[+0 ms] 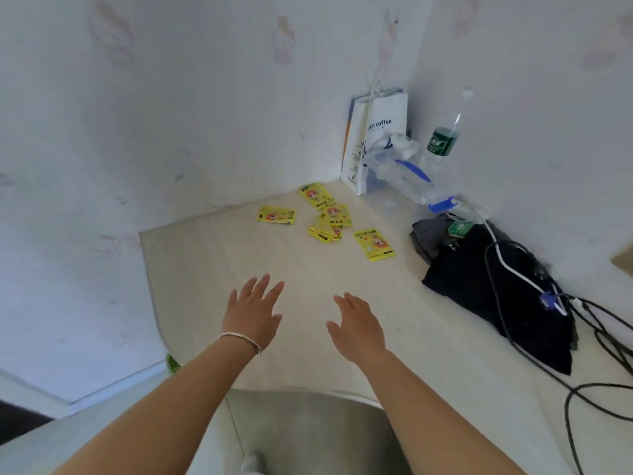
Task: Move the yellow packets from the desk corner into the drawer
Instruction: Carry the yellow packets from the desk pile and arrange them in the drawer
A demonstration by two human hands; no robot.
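While my left hand [254,308] and right hand [356,322] hover mid-frame over the desk [205,269], fingers spread, holding nothing, the yellow packets [329,219] lie scattered upper center, near the paper bag [375,138] and bottle [443,137].

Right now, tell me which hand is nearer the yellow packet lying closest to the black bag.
Right. The right hand is open over the desk, just short of that packet and nearly in line with it; the left hand is farther off to its left.
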